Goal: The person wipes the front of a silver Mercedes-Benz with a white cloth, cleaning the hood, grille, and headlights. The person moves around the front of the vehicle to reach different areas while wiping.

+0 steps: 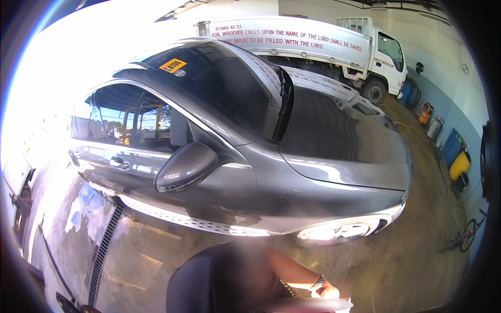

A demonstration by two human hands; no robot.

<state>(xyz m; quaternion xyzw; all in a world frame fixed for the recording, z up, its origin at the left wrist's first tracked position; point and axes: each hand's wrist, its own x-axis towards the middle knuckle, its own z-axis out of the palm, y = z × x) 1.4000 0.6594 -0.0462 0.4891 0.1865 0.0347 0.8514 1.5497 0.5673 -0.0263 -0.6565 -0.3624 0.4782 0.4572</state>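
Grey car (292,156) beside, right hand (327,292) cut off by frame edge, grip unclear

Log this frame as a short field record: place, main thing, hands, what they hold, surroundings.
place: wet concrete floor with a drain grate
main thing: grey car, side mirror nearest the camera
right hand: at the lower edge, bracelet on the wrist, touching a pale flat thing, kind unclear
left hand: not in view
surroundings: white truck behind the car; blue and yellow containers along the wall
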